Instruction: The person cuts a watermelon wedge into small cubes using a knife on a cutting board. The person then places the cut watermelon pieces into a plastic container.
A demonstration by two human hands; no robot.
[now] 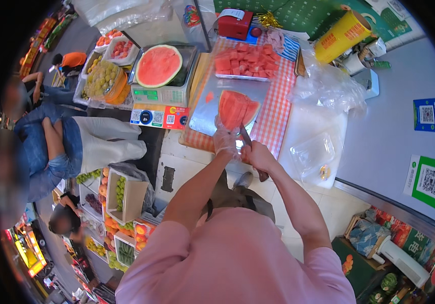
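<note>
A thick watermelon wedge (234, 109) with scored red flesh sits above a metal cutting surface (207, 117). My left hand (225, 141), in a clear plastic glove, holds the near left side of the wedge. The handle of a knife (245, 135) is in my right hand (258, 155), and its dark blade meets the wedge's near right edge. Beyond the wedge, a tray (240, 76) is heaped with watermelon cubes (246, 60). A small red scrap (209, 96) lies on the metal to the left.
Left of the board, a cut watermelon half (159, 65) rests on a digital scale (159, 95). A red-checked cloth (278, 102) lies under the metal. To the right are a white board (312, 121), plastic bags (322, 89) and a yellow film roll (343, 37). People (54, 133) stand at left beyond fruit crates (126, 197).
</note>
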